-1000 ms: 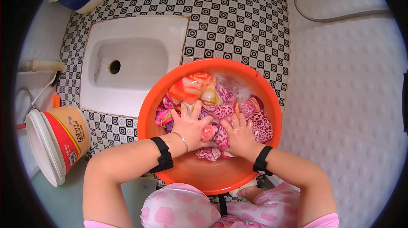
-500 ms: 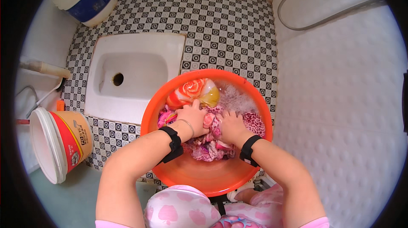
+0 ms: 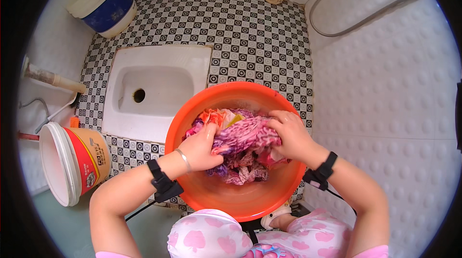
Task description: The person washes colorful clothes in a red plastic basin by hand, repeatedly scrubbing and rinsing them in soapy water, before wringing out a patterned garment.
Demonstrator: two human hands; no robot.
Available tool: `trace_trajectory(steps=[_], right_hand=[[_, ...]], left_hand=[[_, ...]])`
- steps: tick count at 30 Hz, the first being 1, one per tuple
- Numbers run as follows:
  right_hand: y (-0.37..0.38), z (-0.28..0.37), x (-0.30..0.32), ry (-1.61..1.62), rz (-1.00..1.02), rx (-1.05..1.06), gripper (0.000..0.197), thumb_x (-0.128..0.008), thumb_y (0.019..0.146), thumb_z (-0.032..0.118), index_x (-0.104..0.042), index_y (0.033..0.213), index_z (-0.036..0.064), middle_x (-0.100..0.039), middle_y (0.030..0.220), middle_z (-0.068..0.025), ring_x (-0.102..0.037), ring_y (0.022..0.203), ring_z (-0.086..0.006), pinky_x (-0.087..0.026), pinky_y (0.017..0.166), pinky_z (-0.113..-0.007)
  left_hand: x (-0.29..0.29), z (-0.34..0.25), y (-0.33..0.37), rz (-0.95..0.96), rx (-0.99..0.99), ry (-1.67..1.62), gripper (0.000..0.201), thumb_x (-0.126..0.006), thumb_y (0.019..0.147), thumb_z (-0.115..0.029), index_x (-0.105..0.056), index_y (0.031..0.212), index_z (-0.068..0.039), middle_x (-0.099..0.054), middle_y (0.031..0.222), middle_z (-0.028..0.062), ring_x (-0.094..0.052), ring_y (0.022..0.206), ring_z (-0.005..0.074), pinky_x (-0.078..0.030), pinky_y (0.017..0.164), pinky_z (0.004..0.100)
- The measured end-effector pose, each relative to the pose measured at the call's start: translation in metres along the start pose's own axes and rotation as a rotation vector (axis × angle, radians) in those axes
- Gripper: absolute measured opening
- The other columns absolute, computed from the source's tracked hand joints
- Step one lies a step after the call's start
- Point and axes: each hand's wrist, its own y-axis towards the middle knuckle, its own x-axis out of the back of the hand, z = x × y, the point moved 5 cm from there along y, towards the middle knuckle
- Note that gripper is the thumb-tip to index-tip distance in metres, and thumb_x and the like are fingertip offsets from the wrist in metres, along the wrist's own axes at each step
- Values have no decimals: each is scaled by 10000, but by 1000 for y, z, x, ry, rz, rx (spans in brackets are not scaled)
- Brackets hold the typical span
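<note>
Head view: the left hand (image 3: 199, 147) and right hand (image 3: 291, 135) clutch bunched pink leopard-print cloth (image 3: 245, 135) over an orange basin (image 3: 231, 206), where wet slickness could loosen their hold.

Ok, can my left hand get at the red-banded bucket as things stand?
Probably not without letting go: your left hand grips the pink patterned cloth in the orange basin. Otherwise the way looks free, with tiled floor between basin and bucket.
</note>
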Motion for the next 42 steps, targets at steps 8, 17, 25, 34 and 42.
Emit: trace_trajectory(steps=[8, 17, 25, 34, 42], right_hand=[[-6, 1, -98, -117, 335, -282, 871, -757, 718, 545, -418, 1456, 230, -321, 1506, -240, -312, 1345, -538, -376, 1015, -655], [16, -11, -129, -317, 361, -210, 748, -785, 741, 429, -469, 1375, 189, -415, 1361, -205, -378, 1298, -449, -426, 914, -587], [43, -40, -148, -349, 318, -306, 511, -685, 839, 271, -535, 1321, 193, -475, 1310, -163, -438, 1243, -376, -480, 857, -548], [9, -54, -79, 173, 34, -81, 750, -794, 759, 382, -495, 1341, 15, -580, 1240, -240, -559, 1156, -393, -455, 1003, -455], [-48, -103, -96, 928, -98, -1064, 608, -680, 875, 264, -476, 1368, -30, -625, 1232, -202, -634, 1099, -290, -489, 956, -365]], left_hand=[[-38, 11, 29, 212, 222, 436, 1098, -762, 631, -675, -235, 1547, -376, 24, 1590, 321, -43, 1385, 661, -306, 1031, 727], [-69, 21, 51, 377, 402, 547, 918, -733, 753, -569, -314, 1524, -298, 75, 1606, 257, -133, 1407, 559, -369, 997, 713], [-54, 24, 78, 256, 316, 465, 925, -744, 764, -517, -329, 1509, -158, -183, 1529, 289, -412, 1309, 463, -426, 1058, 483], [-8, 12, 59, 285, 123, 516, 705, -688, 774, -581, -584, 1281, -102, -520, 1357, 254, -515, 1250, 404, -408, 1068, 427], [33, 31, 66, -174, -40, 273, 590, -724, 809, -435, -583, 1254, -73, -569, 1188, 171, -597, 1126, 350, -495, 955, 441]])
